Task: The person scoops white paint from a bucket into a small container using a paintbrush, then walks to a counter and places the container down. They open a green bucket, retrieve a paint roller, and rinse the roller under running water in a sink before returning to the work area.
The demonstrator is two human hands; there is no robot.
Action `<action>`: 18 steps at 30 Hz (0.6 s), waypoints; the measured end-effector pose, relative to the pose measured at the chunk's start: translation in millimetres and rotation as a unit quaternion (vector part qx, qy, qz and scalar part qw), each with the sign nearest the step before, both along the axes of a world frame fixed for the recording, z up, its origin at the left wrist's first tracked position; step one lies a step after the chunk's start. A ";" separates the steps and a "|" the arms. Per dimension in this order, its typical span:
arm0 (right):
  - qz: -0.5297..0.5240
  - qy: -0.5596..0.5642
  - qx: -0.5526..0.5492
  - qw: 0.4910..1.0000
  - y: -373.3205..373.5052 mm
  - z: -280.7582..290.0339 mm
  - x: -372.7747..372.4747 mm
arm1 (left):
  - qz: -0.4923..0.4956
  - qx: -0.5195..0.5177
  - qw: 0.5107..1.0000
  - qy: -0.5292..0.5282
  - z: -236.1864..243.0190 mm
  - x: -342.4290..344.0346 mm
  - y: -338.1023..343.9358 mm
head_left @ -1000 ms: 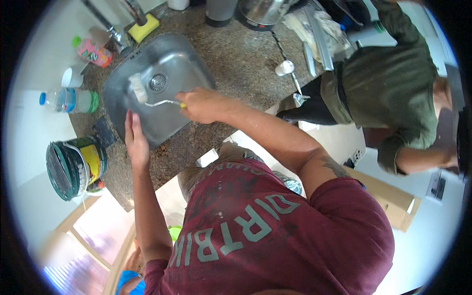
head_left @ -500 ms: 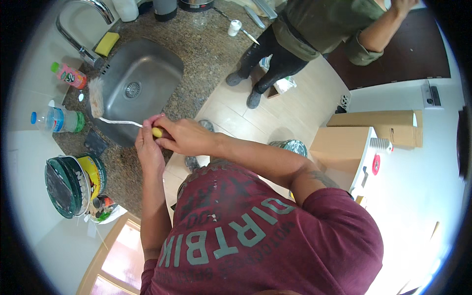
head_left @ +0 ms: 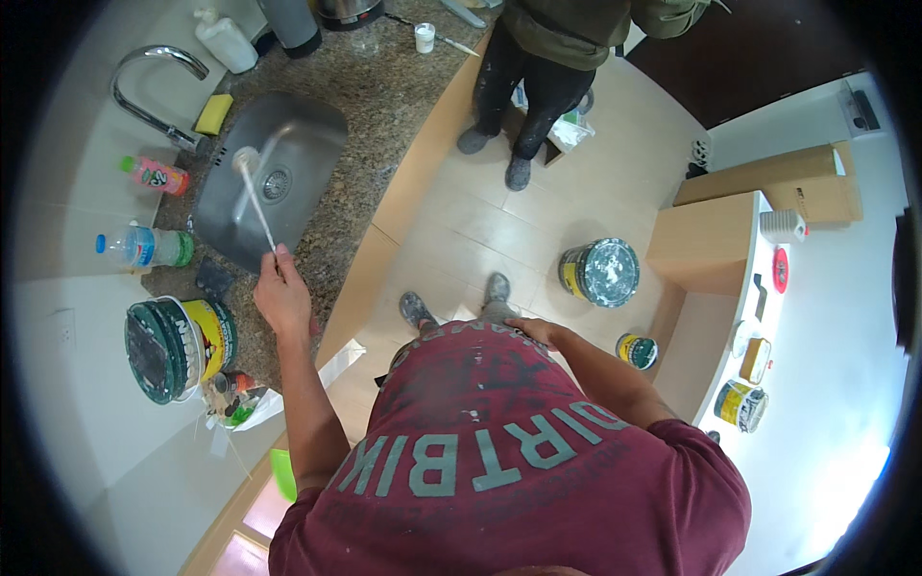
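My left hand [head_left: 283,296] is closed on a paint roller, gripping it at the near end of its thin white rod [head_left: 255,206]. The roller's pale, fluffy head [head_left: 246,159] hangs over the steel sink [head_left: 317,134], left of the drain; whether it touches the basin I cannot tell. Its yellow handle is hidden from view. Down at my waist, my right hand [head_left: 540,332] lies against the front of my maroon shirt [head_left: 480,403], fingers stretched out and partly covered, holding nothing that shows.
A chrome tap [head_left: 158,91], yellow sponge [head_left: 213,113], pink bottle [head_left: 158,176] and clear bottle [head_left: 144,247] border the sink. A green paint bucket [head_left: 158,350] stands nearer me. Another person [head_left: 552,67] stands beyond the counter; a lidded bucket [head_left: 600,272] sits on the floor.
My right hand has let go of the roller and dropped to my waist. The roller's head has swung right, from the sink's left edge to over the basin, in my left hand.
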State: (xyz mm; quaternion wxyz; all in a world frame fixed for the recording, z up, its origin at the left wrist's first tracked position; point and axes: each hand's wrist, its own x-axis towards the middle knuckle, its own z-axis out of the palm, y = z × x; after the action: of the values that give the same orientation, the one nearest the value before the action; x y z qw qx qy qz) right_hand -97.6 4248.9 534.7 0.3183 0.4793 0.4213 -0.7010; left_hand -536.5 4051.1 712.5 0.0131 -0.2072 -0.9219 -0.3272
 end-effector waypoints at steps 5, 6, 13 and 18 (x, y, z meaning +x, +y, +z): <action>0.246 0.060 0.116 0.960 22.7 -31.1 61.0 | 0.009 -0.153 0.980 0.125 19.6 -0.4 5.2; 0.281 0.059 0.141 0.947 31.1 -36.4 73.1 | -0.006 -0.152 0.978 0.144 19.5 -1.2 4.0; 0.161 0.156 0.177 0.958 63.6 -70.6 144.4 | -0.024 -0.218 0.948 0.232 51.2 7.2 2.1; 0.082 0.088 0.078 0.990 80.6 -54.7 137.2 | 0.004 -0.286 0.938 0.196 72.5 37.7 -1.9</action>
State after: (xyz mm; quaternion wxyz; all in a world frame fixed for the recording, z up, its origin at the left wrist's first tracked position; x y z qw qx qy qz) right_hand 39.6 4329.6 480.1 0.2978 0.4033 0.5390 -0.6769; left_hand -498.8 4049.2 784.9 0.1349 -0.2581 -0.9566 -0.0031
